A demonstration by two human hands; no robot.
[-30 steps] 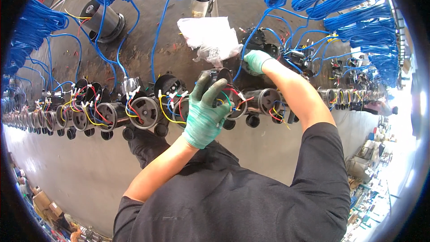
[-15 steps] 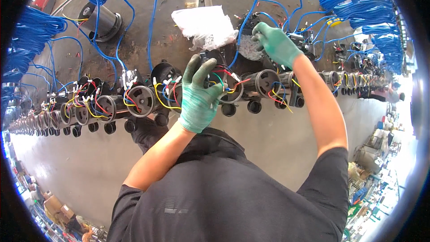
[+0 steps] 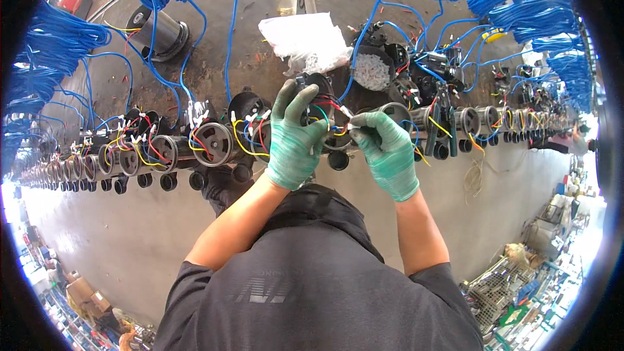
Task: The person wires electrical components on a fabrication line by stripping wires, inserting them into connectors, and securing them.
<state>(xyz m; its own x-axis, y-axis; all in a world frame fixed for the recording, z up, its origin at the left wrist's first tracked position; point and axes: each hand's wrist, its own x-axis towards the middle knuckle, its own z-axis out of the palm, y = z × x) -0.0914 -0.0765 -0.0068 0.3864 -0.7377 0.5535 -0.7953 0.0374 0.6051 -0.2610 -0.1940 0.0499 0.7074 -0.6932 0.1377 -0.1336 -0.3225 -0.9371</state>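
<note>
One white cap point(image 3: 352, 126) sits pinched in the right hand point(image 3: 387, 156); the left hand point(image 3: 296, 143) curls beside wires point(image 3: 330, 102), its hold indistinct; beyond both hands, a bowl point(image 3: 378, 51).

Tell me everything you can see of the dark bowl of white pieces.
The dark bowl is round and looks like plastic. It sits open side up on the worktop, holding a heap of small whitish pieces. A blue cable runs by its left side; whether they touch is unclear. Neither the left hand nor the right hand touches it.
</note>
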